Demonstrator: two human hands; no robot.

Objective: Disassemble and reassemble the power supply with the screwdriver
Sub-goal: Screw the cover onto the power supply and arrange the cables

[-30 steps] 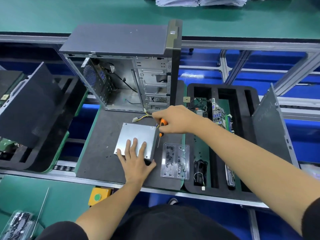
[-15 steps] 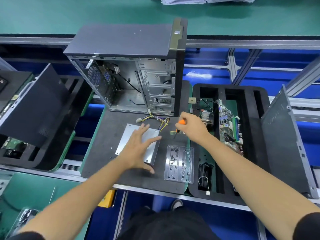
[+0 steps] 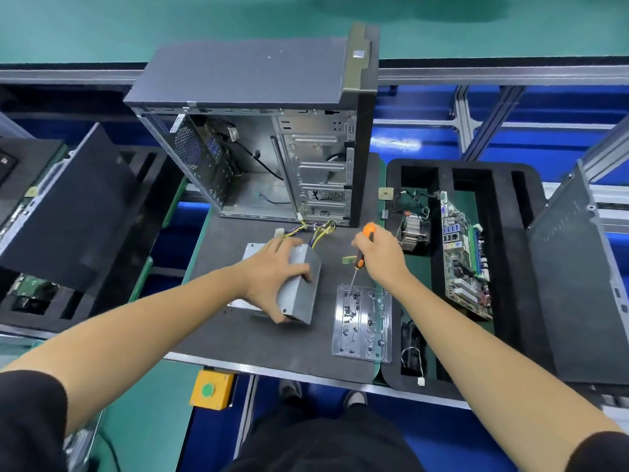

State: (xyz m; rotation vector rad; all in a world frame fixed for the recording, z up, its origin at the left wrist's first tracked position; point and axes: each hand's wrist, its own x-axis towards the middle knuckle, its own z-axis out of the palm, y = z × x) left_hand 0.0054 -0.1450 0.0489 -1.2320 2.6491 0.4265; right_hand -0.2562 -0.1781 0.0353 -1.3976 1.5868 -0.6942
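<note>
Centrally, dark counter mat [image 3: 238, 338]: left hand [image 3: 272, 277] grips tilted power supply [image 3: 299, 287]; right hand [image 3: 381, 253] grips screwdriver [image 3: 362, 248] over screw tray [image 3: 362, 323]; open computer case [image 3: 272, 137] far.

I'm seeing one power supply [image 3: 299, 287], one screwdriver [image 3: 361, 258] and one screw tray [image 3: 362, 323] in front of the computer case [image 3: 272, 131]. To its right one motherboard [image 3: 464, 260] is standing.

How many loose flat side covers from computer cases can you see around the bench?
2. One dark side panel leans over the black foam tray at the far left; one grey side panel stands tilted at the right edge of the foam tray with the motherboard. Others may be hidden.
</note>
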